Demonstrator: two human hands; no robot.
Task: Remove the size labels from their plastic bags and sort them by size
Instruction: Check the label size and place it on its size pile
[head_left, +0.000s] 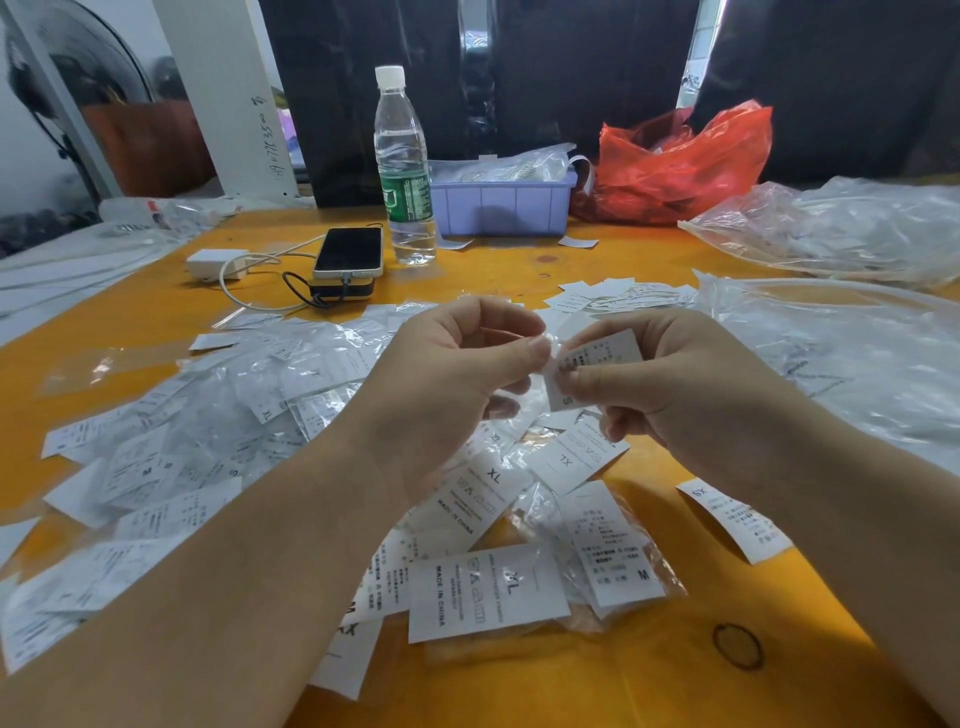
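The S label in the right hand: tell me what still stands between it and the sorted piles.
Only its clear plastic bag, which the left hand pinches at the top edge of the S label while the right hand grips the label. No sorted S pile is identifiable.

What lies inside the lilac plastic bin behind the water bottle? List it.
The lilac plastic bin holds clear plastic bags of white labels, heaped above its rim, with a white strip hanging over its right end. Anything deeper is hidden by the bin's opaque walls and the bags.
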